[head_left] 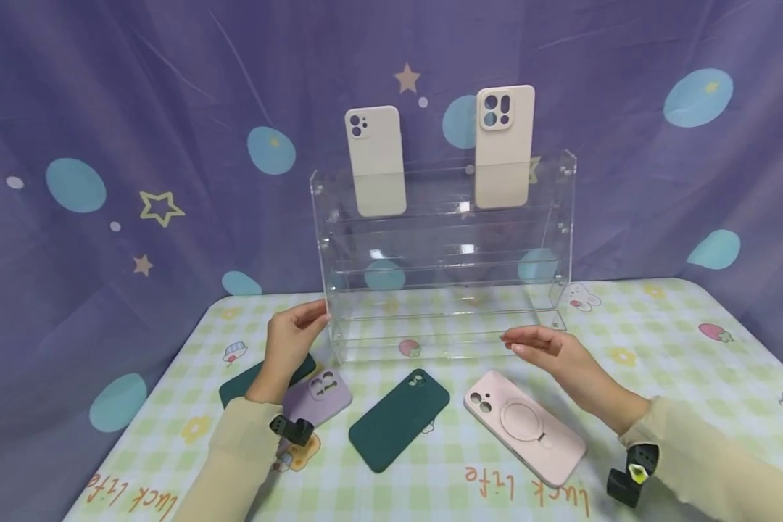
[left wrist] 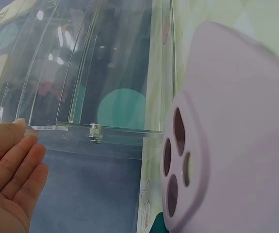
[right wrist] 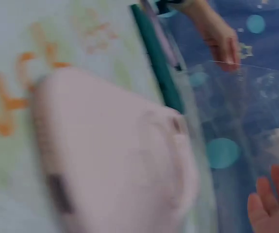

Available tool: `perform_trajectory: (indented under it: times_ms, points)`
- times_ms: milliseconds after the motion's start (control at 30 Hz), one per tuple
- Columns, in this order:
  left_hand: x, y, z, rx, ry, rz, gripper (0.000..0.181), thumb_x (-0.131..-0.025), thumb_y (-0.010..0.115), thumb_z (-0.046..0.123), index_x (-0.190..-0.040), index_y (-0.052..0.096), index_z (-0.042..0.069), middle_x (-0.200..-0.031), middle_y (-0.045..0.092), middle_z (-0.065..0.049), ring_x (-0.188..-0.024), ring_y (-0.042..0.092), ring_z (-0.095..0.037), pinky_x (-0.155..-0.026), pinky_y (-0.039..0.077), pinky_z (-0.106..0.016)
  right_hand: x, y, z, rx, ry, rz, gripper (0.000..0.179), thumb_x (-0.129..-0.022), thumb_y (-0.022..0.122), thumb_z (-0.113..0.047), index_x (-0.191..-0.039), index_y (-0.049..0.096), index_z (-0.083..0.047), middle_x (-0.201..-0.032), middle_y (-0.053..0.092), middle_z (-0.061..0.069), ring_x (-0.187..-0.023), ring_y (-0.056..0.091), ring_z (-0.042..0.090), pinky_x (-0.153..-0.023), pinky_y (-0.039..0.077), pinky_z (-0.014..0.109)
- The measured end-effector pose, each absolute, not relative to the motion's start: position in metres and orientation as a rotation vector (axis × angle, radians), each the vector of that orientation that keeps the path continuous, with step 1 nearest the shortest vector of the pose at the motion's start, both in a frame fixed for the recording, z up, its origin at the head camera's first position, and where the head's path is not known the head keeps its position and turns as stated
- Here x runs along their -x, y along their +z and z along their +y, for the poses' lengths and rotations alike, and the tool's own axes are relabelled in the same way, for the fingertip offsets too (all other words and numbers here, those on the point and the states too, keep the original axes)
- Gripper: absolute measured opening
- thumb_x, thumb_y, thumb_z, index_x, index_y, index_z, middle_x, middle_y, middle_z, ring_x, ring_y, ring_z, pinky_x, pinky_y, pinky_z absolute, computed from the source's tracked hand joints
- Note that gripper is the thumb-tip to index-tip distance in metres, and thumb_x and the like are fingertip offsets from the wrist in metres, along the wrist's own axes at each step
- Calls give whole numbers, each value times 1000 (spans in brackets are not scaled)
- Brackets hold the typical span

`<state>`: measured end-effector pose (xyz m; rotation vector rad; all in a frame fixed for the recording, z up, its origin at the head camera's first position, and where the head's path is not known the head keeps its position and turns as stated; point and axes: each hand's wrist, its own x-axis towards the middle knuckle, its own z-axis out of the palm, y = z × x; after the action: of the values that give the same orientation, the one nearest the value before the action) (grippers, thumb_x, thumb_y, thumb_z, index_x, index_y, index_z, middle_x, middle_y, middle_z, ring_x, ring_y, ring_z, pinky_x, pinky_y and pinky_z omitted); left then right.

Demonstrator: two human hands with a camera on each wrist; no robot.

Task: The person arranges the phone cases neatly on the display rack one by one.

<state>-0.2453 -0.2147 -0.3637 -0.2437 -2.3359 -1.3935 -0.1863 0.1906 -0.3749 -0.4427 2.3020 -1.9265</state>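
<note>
The sleeves are long and cream: a left sleeve (head_left: 235, 449) and a right sleeve (head_left: 711, 464). A blocky black device (head_left: 292, 429) is strapped at the left cuff; its black counterpart (head_left: 626, 484) at the right carries a yellow-green patch (head_left: 639, 474). Both wearables look angular.

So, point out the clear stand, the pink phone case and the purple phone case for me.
Clear stand (head_left: 433, 243): head view, on a see-through panel near its middle.
Pink phone case (head_left: 525, 428): head view, inside the ring on its back.
Purple phone case (left wrist: 246, 131): left wrist view, on its plain back.
</note>
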Motion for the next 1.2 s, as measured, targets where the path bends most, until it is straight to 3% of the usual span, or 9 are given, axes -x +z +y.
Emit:
perform_trajectory:
  times_ms: [167,267,600,833,1200]
  points:
    - [246,-362,-214,231,-1382,-2352,28,-86,69,9,-111,67,-4,-105,68,-21,-96,66,-32,-70,46,-7,179,-392,183,324,-1761,2361,49,-91,64,-25,-129,51,2,-135,49,21,-128,43,36,-97,44,33]
    - [245,-362,-214,229,-1360,-2363,28,-87,68,9,-111,68,-3,-105,68,-20,-95,67,-30,-71,48,-9,178,-399,178,293,-1744,2333,53,-90,65,-25,-131,48,4,-137,46,22,-131,38,40,-100,43,39]
    - [245,-363,-215,238,-1348,-2349,26,-85,69,7,-109,69,-2,-101,70,-18,-92,67,-29,-70,49,-10,180,-418,174,253,-1788,2312,59,-83,73,-24,-131,50,3,-136,49,20,-128,43,38,-104,37,40]
    - [244,-363,-215,237,-1335,-2359,26,-86,70,10,-110,70,1,-101,71,-14,-87,67,-11,-71,50,-12,183,-423,172,386,-1764,2352,60,-81,75,-22,-129,51,4,-133,51,21,-124,47,36,-102,40,40]
    - [244,-364,-215,257,-1318,-2347,26,-85,70,8,-109,69,-1,-101,70,-16,-91,68,-24,-70,50,-11,185,-424,171,544,-1617,2357,74,-76,79,-24,-137,45,2,-141,44,20,-133,35,37,-106,30,44]
